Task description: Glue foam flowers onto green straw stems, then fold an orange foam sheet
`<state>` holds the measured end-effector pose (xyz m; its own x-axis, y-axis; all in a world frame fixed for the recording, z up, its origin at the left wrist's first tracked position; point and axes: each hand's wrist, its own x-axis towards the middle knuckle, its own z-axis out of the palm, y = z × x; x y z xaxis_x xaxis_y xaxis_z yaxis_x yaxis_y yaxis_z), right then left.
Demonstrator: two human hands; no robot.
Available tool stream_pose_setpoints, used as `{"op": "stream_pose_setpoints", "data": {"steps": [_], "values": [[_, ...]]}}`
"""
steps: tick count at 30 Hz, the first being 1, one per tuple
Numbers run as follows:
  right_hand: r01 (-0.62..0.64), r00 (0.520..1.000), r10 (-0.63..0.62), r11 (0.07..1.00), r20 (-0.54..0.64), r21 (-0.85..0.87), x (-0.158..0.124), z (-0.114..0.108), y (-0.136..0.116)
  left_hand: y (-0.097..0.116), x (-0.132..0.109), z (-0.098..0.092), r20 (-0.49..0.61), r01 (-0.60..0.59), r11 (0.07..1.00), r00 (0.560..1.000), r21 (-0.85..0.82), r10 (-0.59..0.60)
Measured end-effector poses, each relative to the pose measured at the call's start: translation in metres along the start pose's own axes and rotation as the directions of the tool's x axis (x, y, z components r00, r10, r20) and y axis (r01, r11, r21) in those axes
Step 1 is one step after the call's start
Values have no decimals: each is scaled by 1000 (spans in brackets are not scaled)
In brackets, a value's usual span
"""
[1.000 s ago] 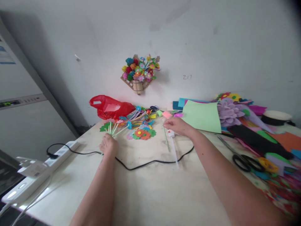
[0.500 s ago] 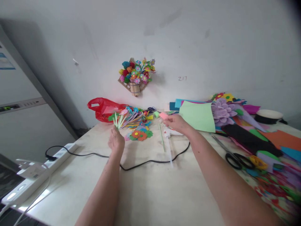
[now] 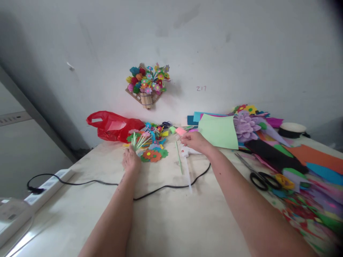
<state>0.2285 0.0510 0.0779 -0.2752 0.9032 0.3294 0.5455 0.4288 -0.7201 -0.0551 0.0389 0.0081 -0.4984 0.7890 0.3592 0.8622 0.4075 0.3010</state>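
Note:
My left hand [image 3: 131, 159] is closed round a bundle of thin pale green stems [image 3: 138, 141], whose tips fan out above the fingers. Close to that hand lie foam flowers [image 3: 152, 155] in orange and green. At the back of the table, my right hand [image 3: 195, 140] has its fingertips pinched together beside some pink foam pieces [image 3: 180, 131]; whether anything is between them is too small to tell. Below it rests a white glue gun [image 3: 185, 151] with a clear glue stick [image 3: 188, 175]. A single green stem [image 3: 178, 157] lies to the gun's left.
A red plastic bag [image 3: 112, 126] sits at the back left. Foam sheets [image 3: 218, 130], scissors [image 3: 258, 176] and coloured scraps [image 3: 300, 214] cover the right side. A black cord [image 3: 163, 187] crosses the table from a power strip [image 3: 49, 185]. A flower basket [image 3: 147, 100] hangs on the wall.
The view has turned slightly right. My right hand has drawn back a little from the pink pieces, which stay put. My left hand still grips the stems, now held slightly lower.

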Motion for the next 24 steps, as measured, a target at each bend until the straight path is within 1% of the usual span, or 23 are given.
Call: {"op": "stream_pose_setpoints", "data": {"steps": [3,7,9,12,14,15,17,18,20,21,22,24], "values": [[-16,999,16,1000,38,-2,1,6,0,-4,4,3,18,-7,1000,1000,-3,7],[-30,998,31,999,45,-27,2,12,0,-7,6,-1,104,5,1000,995,-15,-3],[-20,999,22,998,42,-53,1,14,-1,-7,7,-5,141,31,999,990,-23,-27],[13,999,-7,991,46,-133,-2,15,-5,-6,9,-13,167,84,995,983,-45,-75],[15,999,-4,979,52,-202,-4,16,-9,-2,11,-18,161,114,992,981,-49,-105],[6,999,7,971,51,-241,-4,17,-10,1,12,-21,149,109,993,984,-53,-100],[-14,999,27,953,37,-304,-5,16,-13,12,12,-28,92,99,991,992,-89,-91],[-29,999,38,945,22,-326,-4,16,-13,20,12,-32,42,75,989,997,-125,-70],[-70,998,64,937,-28,-342,-3,14,-12,40,8,-40,-12,18,975,1000,-224,-21],[-96,995,80,938,-60,-333,-2,12,-10,52,5,-44,-19,-9,962,1000,-272,4],[-123,991,99,942,-93,-312,-2,11,-8,64,1,-46,-29,-64,947,998,-313,58],[-162,981,128,957,-147,-242,-1,8,-4,90,-11,-47,18,-149,917,986,-371,167]]}}
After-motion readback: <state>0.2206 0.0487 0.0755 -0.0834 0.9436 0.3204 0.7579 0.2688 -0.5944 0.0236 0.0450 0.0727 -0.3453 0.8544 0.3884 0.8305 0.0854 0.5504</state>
